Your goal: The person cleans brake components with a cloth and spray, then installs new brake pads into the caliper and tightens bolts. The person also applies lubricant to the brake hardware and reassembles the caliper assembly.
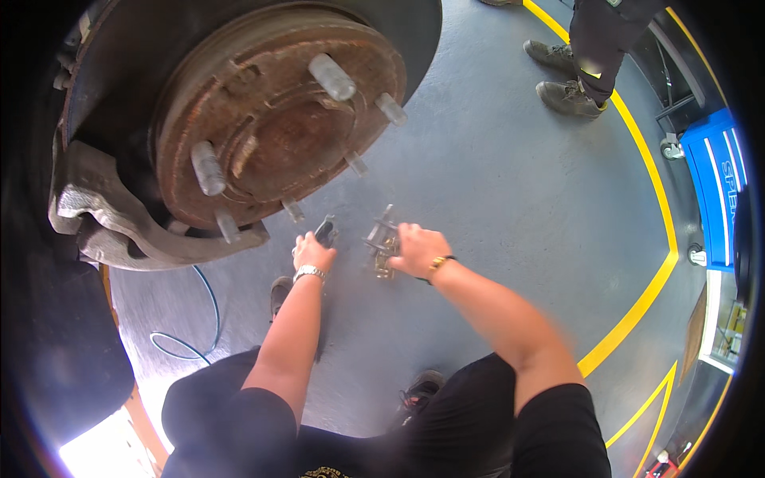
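My left hand (315, 253), with a metal watch band at its wrist, is closed around a dark grey brake pad (326, 230). To its right, my right hand (422, 251) grips a metal brake part (382, 243) with thin pins and brassy clips; blur hides its exact kind. Both hands are held apart over the floor, below a rusty wheel hub (295, 147) with several bare studs. Around the hub is a dark brake disc (422, 40). A grey metal caliper bracket (119, 211) straddles the disc's lower left edge.
A thin blue hose (213, 307) curls on the grey floor at the left. Yellow lines (637, 319) cross the floor to the right. Another person's shoes (570, 97) stand at the upper right. A blue wheeled cabinet (712, 191) is by the right rim.
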The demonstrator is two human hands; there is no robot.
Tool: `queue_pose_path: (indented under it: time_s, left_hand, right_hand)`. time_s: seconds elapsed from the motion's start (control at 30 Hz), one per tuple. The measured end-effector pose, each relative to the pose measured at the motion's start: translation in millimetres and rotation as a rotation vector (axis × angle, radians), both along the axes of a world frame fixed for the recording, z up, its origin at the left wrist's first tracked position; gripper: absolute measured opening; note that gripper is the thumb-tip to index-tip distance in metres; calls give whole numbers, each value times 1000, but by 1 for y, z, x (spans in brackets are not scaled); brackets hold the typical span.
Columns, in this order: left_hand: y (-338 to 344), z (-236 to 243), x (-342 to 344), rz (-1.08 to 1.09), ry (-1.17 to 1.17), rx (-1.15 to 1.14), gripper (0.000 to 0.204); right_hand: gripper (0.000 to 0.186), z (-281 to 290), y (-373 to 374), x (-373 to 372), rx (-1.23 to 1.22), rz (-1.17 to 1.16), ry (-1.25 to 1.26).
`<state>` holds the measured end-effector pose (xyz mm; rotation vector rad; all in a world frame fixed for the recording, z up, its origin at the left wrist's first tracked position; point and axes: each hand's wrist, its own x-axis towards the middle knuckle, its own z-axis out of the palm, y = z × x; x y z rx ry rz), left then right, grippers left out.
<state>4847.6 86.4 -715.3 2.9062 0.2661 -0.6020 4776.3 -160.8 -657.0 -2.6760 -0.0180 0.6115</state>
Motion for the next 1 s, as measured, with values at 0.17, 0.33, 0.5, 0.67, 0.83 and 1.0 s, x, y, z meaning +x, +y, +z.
queue_pose_path:
  time_s: [0.17,0.33,0.5,0.67,0.83,1.0]
  left_hand:
    - [24,-13,-9,279,19,-58,73]
    - [31,-26,-16,415,17,-68,74]
    - [44,-35,-24,416,0,-103,74]
    - [6,-13,-15,317,4,-150,82]
    - [35,15,-62,482,29,-97,115]
    - [14,136,-127,-121,280,-445,61]
  right_hand:
    - [60,-40,69,63,32,-235,42]
    - [63,-59,90,74,-22,-310,12]
    - [73,-69,62,65,342,-688,10]
    - [38,-109,12,-9,1406,-1714,-258]
    - [14,-9,91,-100,1783,-1816,-166]
    - [12,100,101,-186,2137,-2177,-467]
